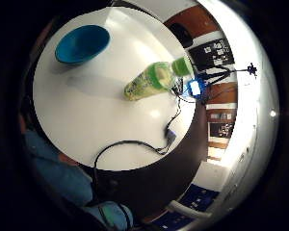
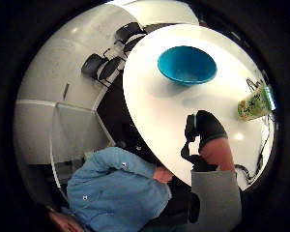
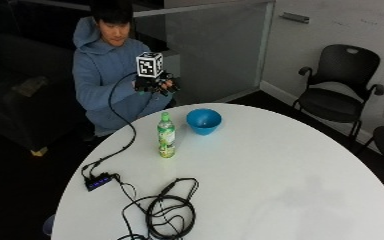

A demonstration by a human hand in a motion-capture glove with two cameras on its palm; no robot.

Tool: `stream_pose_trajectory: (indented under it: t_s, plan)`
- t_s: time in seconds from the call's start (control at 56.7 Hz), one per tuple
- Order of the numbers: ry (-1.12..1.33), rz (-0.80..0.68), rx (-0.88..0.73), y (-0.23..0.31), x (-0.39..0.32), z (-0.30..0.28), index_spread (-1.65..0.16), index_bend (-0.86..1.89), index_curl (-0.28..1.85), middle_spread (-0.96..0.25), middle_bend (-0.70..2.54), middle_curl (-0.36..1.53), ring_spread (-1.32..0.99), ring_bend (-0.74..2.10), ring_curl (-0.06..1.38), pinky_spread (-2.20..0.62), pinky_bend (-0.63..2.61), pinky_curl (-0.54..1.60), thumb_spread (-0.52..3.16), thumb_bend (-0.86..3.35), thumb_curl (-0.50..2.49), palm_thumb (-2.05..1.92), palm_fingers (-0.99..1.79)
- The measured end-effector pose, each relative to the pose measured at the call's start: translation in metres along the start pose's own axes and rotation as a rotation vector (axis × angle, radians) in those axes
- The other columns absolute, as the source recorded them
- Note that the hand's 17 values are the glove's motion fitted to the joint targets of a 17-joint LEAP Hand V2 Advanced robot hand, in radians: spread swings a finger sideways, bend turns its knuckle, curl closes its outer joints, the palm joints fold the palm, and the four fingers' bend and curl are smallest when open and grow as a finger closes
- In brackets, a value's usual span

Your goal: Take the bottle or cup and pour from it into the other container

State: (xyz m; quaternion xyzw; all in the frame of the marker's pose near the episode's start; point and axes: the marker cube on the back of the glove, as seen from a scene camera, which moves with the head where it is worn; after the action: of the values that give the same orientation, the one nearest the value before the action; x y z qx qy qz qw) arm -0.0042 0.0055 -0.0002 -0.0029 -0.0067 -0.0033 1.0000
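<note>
No readable text anywhere. Green bottle (image 3: 166,135) on the white table (image 3: 285,175) has a printed label, but lettering is too small and blurred to make out in any view. Blue bowl (image 3: 203,120) carries no markings.

Black chair (image 3: 338,80) beyond round table (image 3: 298,165)

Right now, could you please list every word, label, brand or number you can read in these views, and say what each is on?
No text can be read as words.
The bottle has a green and yellow label with print on it, too small and blurred to read in every view.
The blue bowl carries no marking that shows.
The white round table bears no text.
</note>
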Motion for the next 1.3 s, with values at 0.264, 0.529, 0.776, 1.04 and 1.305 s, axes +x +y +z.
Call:
stream_pose_trajectory:
  t_s: [0.264, 0.529, 0.776, 1.04, 1.305]
  plan:
    - [-0.02, 0.057, 0.08, 0.032, 0.046, -0.014, -0.3, 0.21, 0.23, 0.03, 0.18, 0.14, 0.14, 0.3, 0.16, 0.21, 0.4, 0.15, 0.81, 0.3, 0.27, 0.69, 0.34]
    - [-0.144, 0.13, 0.208, 0.069, 0.121, -0.029, -0.34, 0.15, 0.26, 0.03, 0.18, 0.2, 0.16, 0.34, 0.21, 0.23, 0.45, 0.19, 0.96, 0.14, 0.35, 0.68, 0.26]
    - [-0.316, 0.209, 0.301, 0.088, 0.177, -0.022, -0.35, 0.15, 0.26, 0.02, 0.19, 0.25, 0.16, 0.38, 0.24, 0.25, 0.44, 0.2, 0.98, -0.01, 0.37, 0.65, 0.23]
    - [-0.679, 0.199, 0.373, 0.074, 0.221, 0.012, -0.36, 0.14, 0.26, 0.01, 0.18, 0.27, 0.16, 0.41, 0.27, 0.26, 0.46, 0.22, 0.96, -0.04, 0.37, 0.58, 0.17]
    - [-1.068, 0.247, 0.468, 0.04, 0.247, 0.072, -0.38, 0.13, 0.25, 0.03, 0.17, 0.27, 0.16, 0.46, 0.29, 0.26, 0.52, 0.25, 0.91, -0.04, 0.35, 0.51, 0.09]
